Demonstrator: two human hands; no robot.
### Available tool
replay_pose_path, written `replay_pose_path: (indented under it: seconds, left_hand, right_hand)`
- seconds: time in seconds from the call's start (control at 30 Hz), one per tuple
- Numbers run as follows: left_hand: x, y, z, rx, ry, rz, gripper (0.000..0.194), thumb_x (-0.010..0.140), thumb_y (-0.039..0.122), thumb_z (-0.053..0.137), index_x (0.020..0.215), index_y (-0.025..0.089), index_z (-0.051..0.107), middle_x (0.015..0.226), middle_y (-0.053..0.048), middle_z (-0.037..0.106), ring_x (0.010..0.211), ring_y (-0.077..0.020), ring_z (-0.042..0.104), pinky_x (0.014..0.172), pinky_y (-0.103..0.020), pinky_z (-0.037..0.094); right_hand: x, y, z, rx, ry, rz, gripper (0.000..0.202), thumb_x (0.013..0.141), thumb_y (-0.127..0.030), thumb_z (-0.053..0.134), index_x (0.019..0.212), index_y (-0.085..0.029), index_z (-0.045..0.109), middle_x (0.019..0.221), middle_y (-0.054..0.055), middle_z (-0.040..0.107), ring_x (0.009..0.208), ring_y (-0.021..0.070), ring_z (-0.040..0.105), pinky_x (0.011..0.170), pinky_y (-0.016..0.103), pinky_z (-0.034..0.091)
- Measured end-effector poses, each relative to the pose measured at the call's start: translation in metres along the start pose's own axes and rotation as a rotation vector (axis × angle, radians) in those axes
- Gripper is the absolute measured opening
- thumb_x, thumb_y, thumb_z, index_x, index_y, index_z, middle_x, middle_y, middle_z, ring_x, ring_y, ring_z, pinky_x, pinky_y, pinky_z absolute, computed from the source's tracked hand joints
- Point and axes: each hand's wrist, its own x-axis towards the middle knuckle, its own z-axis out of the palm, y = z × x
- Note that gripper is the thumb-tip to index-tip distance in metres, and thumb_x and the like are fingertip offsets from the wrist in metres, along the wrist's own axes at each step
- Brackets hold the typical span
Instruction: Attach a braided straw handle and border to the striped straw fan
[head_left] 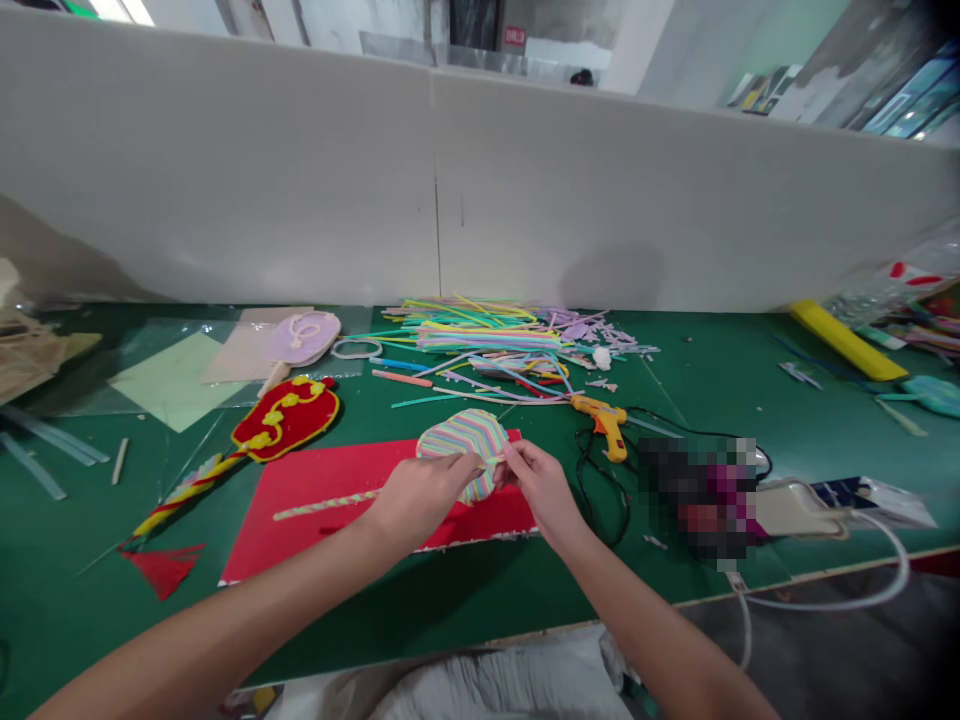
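A striped pastel fan-shaped piece (pixel 466 432) is held over a red board (pixel 300 487) on the green table. My left hand (pixel 429 490) has its fingers closed at the lower face of the striped piece. At its right edge, my right hand (pixel 531 475) pinches a small pale strip, with the fingertips of both hands close together. A twisted striped stick (pixel 324 504) lies over the red board, its right end hidden behind my left hand. Right of my right hand rests an orange glue gun (pixel 609 424).
Behind the hands lies a pile of colored strips (pixel 480 335). A red and yellow fan (pixel 289 420) and a lilac fan (pixel 304 340) lie at left. A phone (pixel 795 510) with a white cable is at right. A white partition (pixel 300 170) bounds the table's back.
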Motion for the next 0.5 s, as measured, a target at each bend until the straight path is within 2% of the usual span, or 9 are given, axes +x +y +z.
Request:
replay_pose_path:
  seconds: [0.07, 0.17, 0.3, 0.37, 0.4, 0.5]
  left_hand:
    - [0.001, -0.001, 0.0, 0.043, 0.002, 0.031, 0.025, 0.085, 0.008, 0.04, 0.103, 0.018, 0.054, 0.082, -0.006, 0.067, 0.067, -0.0159, 0.062, 0.051, -0.02, 0.037]
    - [0.004, -0.001, 0.004, 0.075, 0.014, 0.057, 0.026, 0.084, 0.006, 0.039, 0.102, 0.017, 0.053, 0.081, -0.007, 0.066, 0.068, -0.0177, 0.062, 0.052, -0.022, 0.038]
    - [0.01, -0.002, 0.007, -0.085, 0.032, 0.001, 0.02, 0.084, 0.008, 0.038, 0.091, 0.016, 0.055, 0.071, -0.007, 0.063, 0.063, -0.0186, 0.06, 0.052, -0.024, 0.036]
    - [0.014, -0.004, 0.005, -0.348, 0.018, -0.059, 0.019, 0.086, 0.014, 0.037, 0.081, 0.017, 0.055, 0.065, -0.005, 0.061, 0.058, -0.0152, 0.056, 0.052, -0.023, 0.036]
    - [0.016, -0.005, 0.004, -0.536, -0.027, -0.09, 0.021, 0.087, 0.019, 0.036, 0.076, 0.017, 0.054, 0.061, -0.003, 0.06, 0.053, -0.0132, 0.054, 0.05, -0.022, 0.035]
    - [0.021, -0.011, -0.002, -1.202, -0.296, -0.2, 0.029, 0.083, 0.039, 0.045, 0.066, 0.017, 0.052, 0.048, 0.002, 0.052, 0.036, -0.0079, 0.04, 0.04, -0.02, 0.029]
  right_hand:
    - [0.001, 0.001, 0.002, 0.011, 0.021, -0.001, 0.03, 0.072, -0.046, 0.068, 0.073, -0.018, 0.059, 0.06, -0.001, 0.062, 0.056, 0.0126, 0.057, 0.06, 0.028, 0.048]
    - [0.004, 0.0, 0.004, 0.002, 0.045, -0.01, 0.03, 0.071, -0.045, 0.07, 0.075, -0.018, 0.058, 0.06, -0.001, 0.063, 0.055, 0.0124, 0.057, 0.06, 0.028, 0.048]
    - [0.008, -0.006, 0.003, -0.156, 0.011, -0.132, 0.027, 0.077, -0.044, 0.065, 0.071, -0.019, 0.056, 0.06, 0.0, 0.064, 0.056, 0.0127, 0.057, 0.061, 0.028, 0.048]
    - [0.009, -0.008, -0.001, -0.264, -0.041, -0.22, 0.025, 0.08, -0.042, 0.061, 0.071, -0.019, 0.055, 0.062, 0.0, 0.064, 0.059, 0.0134, 0.059, 0.062, 0.027, 0.048]
    - [0.009, -0.009, -0.003, -0.309, -0.07, -0.261, 0.024, 0.082, -0.041, 0.06, 0.071, -0.019, 0.056, 0.063, 0.0, 0.063, 0.06, 0.0136, 0.059, 0.062, 0.027, 0.048]
    - [0.009, -0.011, -0.009, -0.395, -0.134, -0.373, 0.021, 0.083, -0.037, 0.059, 0.072, -0.02, 0.058, 0.065, 0.0, 0.063, 0.062, 0.0136, 0.06, 0.064, 0.028, 0.048]
